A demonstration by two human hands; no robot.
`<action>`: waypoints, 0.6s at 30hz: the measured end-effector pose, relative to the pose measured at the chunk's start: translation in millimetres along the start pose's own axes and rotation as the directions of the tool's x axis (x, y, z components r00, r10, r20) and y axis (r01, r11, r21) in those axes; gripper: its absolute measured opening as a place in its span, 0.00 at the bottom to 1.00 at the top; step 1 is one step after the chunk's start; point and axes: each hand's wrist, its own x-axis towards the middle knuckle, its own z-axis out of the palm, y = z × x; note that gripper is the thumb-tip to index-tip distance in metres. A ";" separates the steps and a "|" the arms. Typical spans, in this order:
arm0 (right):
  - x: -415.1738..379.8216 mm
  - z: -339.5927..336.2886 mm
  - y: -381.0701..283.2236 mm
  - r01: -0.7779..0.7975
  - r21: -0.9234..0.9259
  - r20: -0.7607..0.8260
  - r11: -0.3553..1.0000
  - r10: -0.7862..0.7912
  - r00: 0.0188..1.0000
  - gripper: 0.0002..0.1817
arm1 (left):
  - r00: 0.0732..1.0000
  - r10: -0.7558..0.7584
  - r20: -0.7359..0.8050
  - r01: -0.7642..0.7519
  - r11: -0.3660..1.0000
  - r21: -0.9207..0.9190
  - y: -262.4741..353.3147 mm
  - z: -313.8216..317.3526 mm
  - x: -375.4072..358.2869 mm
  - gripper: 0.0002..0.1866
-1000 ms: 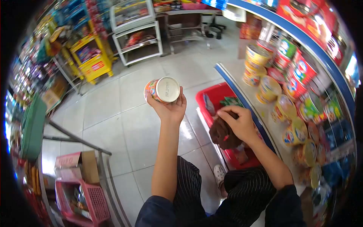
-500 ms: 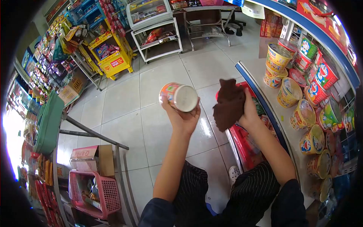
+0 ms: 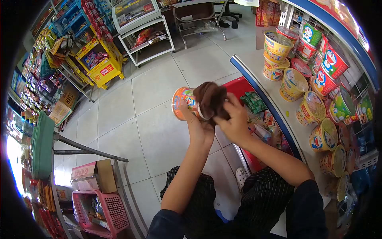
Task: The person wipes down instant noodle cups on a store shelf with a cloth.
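An orange and white printed cup, of the instant-noodle sort, lies on its side in my left hand, whose fingers wrap round it from below. My right hand is closed on a dark brown cloth bunched against the cup's pale base. Most of that base is hidden by the cloth. Both hands are held over the tiled floor, in front of my knees.
On the right, a shelf carries several printed cups. Under it sits a red bin of small packets. At left are a metal rail, a pink basket and a cardboard box. A yellow stand is farther back.
My right hand has brought the brown cloth left onto the base of the cup. The cup has turned slightly in my left hand, and the whole view has shifted a little.
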 end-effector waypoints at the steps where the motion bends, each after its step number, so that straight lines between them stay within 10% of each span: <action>1: -4.0 3.9 -5.3 0.055 0.007 0.036 0.998 -0.055 0.998 0.19 | 1.000 0.007 0.021 -0.008 1.000 0.009 -1.8 -10.4 8.3 0.34; 3: -10.3 10.9 -9.9 0.151 0.008 0.060 0.988 -0.151 0.987 0.20 | 0.775 0.112 0.622 0.030 0.977 -0.213 -20.0 -70.5 52.4 0.29; 5: -6.3 9.6 -10.6 0.200 -0.022 0.005 0.980 -0.200 0.980 0.23 | 0.746 0.074 0.661 0.118 0.963 -0.242 -42.2 -60.3 53.7 0.27; 11: 24.1 -28.8 -1.9 0.122 -0.249 -0.274 0.961 -0.191 0.943 0.30 | 0.993 0.039 0.113 -0.056 0.987 0.148 -29.4 40.6 -23.8 0.26; 15: 26.8 -54.7 -11.3 -0.490 0.089 -0.022 0.867 0.493 0.870 0.27 | 0.964 0.199 0.179 -0.267 0.679 0.684 -34.6 11.7 -15.6 0.26; 18: 36.3 -57.5 36.9 -0.240 0.754 0.123 0.611 0.227 0.966 0.25 | 0.986 0.008 0.169 -0.156 0.436 0.886 -35.5 8.9 -31.4 0.25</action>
